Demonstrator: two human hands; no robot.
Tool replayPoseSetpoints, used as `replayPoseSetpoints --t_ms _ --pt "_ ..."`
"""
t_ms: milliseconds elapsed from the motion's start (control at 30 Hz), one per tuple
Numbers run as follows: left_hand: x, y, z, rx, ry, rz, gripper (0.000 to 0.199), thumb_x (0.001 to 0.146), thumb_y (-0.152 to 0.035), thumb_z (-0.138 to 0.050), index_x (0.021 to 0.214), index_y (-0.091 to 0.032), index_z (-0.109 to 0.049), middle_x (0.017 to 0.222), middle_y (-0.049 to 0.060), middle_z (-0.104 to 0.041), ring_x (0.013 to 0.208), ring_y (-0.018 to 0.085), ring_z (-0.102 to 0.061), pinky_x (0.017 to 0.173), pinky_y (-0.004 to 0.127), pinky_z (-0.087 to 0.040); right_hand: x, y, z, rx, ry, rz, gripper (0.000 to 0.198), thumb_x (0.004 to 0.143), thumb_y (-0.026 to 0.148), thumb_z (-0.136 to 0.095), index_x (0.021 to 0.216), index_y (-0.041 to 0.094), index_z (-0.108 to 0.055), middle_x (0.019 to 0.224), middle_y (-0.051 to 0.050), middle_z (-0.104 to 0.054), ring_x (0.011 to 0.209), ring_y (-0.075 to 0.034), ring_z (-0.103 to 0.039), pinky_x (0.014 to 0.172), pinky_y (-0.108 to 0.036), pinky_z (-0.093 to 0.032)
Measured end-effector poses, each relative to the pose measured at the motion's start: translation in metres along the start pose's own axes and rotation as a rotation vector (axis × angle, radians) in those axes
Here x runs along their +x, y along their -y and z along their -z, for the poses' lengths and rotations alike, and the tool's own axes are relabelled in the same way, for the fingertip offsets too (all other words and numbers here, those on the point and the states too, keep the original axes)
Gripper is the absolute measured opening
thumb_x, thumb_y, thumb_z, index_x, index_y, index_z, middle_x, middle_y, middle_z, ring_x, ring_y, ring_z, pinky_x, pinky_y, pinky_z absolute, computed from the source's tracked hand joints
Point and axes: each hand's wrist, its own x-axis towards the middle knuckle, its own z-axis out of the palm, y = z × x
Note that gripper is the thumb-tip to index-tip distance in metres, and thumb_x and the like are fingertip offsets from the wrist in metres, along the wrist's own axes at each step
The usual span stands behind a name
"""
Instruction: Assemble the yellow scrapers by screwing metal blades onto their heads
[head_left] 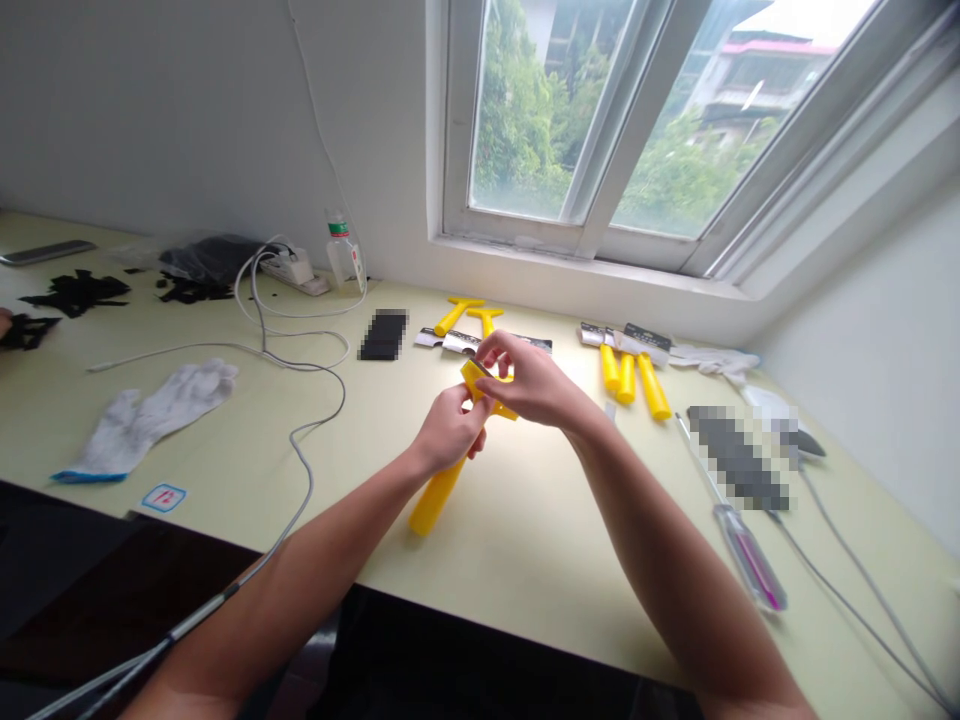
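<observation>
Yellow T-shaped scraper [440, 495], centre frame: your left hand [450, 428] wraps its neck, your right hand [534, 382] pinches its head. A slack pinch could let it twist loose. Upper left, a clear bottle [345, 266], contents unreadable; left of it, a plastic bag [204, 250] apparently holds black material [217, 264].

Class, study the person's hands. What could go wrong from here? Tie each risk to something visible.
The left hand and right hand are close together on the yellow plastic T-shaped tool, so a slip might pinch fingers. The long grey cable crosses in front of the left forearm; moving that arm could tug it. The long clear-handled screwdriver lies beside the right forearm, which might knock it.
</observation>
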Motion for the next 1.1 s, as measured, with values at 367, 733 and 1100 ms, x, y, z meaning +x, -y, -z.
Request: replayPoseSetpoints --t_ms 367,733,1100 --pt "0.000 0.001 0.001 0.019 0.099 -0.013 0.033 0.091 -0.048 -0.053 0.095 -0.015 -0.052 0.044 -0.004 -0.050 0.035 0.011 -0.046 0.036 0.021 -0.038 0.004 -0.015 0.001 0.457 0.200 -0.118 0.044 0.073 0.018 -0.065 0.115 0.022 -0.054 0.089 -0.001 -0.055 0.074 -0.013 -0.058 0.061 -0.025 -0.049" --pt "0.004 0.004 0.003 0.012 0.123 0.012 0.035 0.089 -0.049 -0.056 0.089 -0.015 -0.053 0.048 -0.003 -0.050 0.037 0.011 -0.048 0.039 0.023 -0.041 0.005 -0.035 0.006 0.513 0.282 -0.076 0.043 0.075 0.018 -0.063 0.117 0.021 -0.053 0.078 0.002 -0.059 0.068 -0.012 -0.057 0.059 -0.023 -0.045" --pt "0.003 0.012 0.006 0.856 -0.064 -0.373 0.060 0.085 -0.036 -0.065 0.140 -0.026 -0.043 0.098 0.005 -0.064 0.073 0.019 -0.066 0.069 0.033 -0.054 0.009 -0.052 0.006 0.343 0.175 -0.307 0.041 0.073 0.012 -0.061 0.112 0.020 -0.048 0.080 0.002 -0.057 0.064 -0.011 -0.054 0.054 -0.021 -0.042"
